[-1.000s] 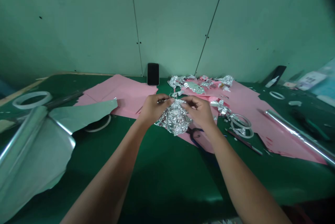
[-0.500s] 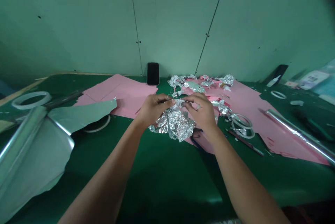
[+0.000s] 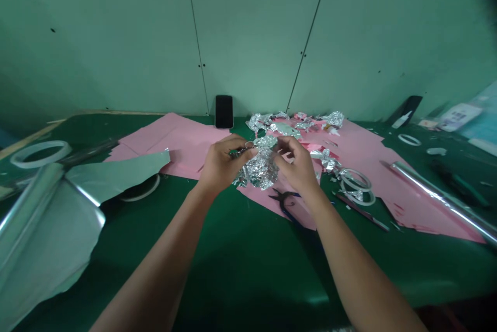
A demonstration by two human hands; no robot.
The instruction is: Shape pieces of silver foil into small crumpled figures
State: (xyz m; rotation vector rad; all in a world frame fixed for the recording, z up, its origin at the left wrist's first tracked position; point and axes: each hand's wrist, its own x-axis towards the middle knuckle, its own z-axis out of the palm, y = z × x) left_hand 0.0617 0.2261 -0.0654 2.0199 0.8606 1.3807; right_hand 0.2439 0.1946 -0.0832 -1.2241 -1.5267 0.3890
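Observation:
Crumpled silver foil (image 3: 261, 169) is held up between my two hands over the middle of the table. My left hand (image 3: 225, 160) pinches its left side, thumb toward the foil's top. On the other side my right hand (image 3: 297, 162) grips the foil's right edge with curled fingers and thumb. The fingertips of both hands are partly hidden by the foil. Just below the foil, a pair of pliers (image 3: 286, 200) with dark handles lies on pink paper (image 3: 252, 195), partly behind my right wrist.
A black phone (image 3: 224, 112) leans on the wall. Foil scraps (image 3: 262, 121) lie at the back on pink sheets (image 3: 355, 140). White rings (image 3: 355, 181) and a dark slim cutter (image 3: 361, 210) are at right, near a shiny roll (image 3: 438, 200). A large silvery sheet (image 3: 50, 239) spreads at left.
The foil has been raised and bunched smaller between my hands, and its top part now stands up. The pliers and pink paper beneath have come more into view.

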